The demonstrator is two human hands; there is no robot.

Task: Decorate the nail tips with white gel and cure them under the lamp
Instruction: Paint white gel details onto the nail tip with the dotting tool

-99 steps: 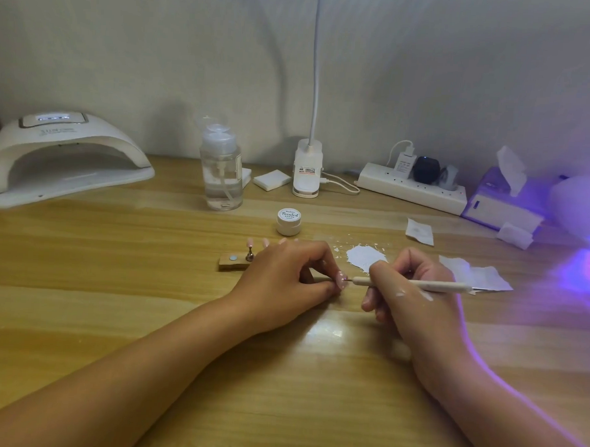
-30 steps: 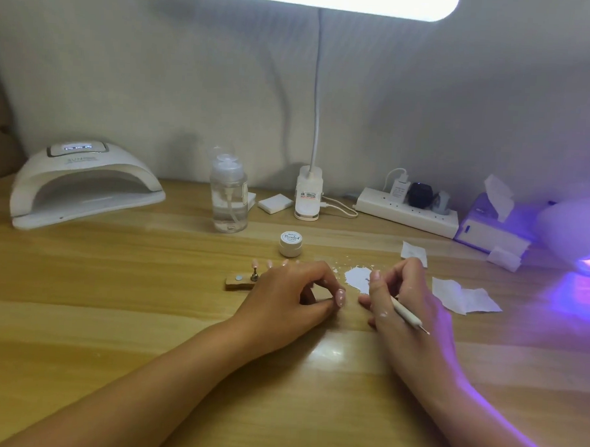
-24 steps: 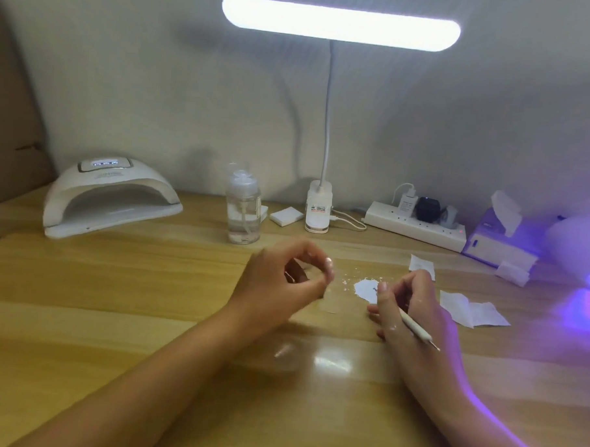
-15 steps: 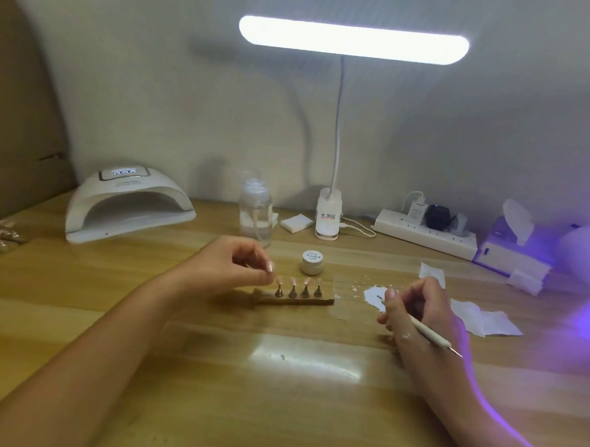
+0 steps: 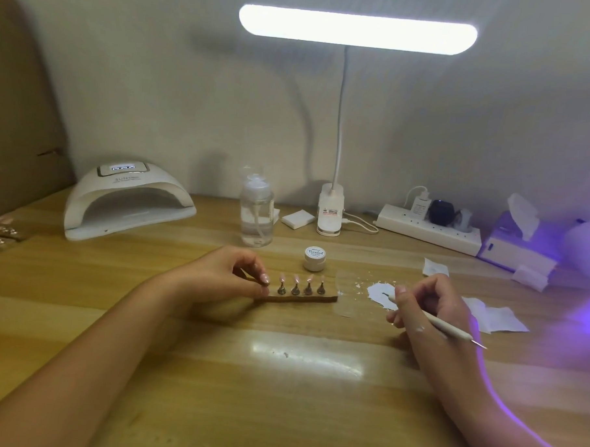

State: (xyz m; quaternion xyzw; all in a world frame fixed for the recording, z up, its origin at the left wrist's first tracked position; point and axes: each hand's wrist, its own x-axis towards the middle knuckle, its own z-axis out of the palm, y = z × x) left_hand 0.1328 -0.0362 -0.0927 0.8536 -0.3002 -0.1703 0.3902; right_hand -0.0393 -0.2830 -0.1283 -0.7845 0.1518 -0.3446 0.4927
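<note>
Fingers [image 5: 263, 277] of left hand [image 5: 223, 277] pinch a nail stand [image 5: 267, 285] at left end of holder [image 5: 304, 297], apparently seating it; right hand [image 5: 428, 303], right of holder, grips pen [image 5: 451, 330] clear of work.

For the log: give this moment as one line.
four nail tips on holder | left hand pinches stand at its left end | right hand holds pen at white gel
</note>
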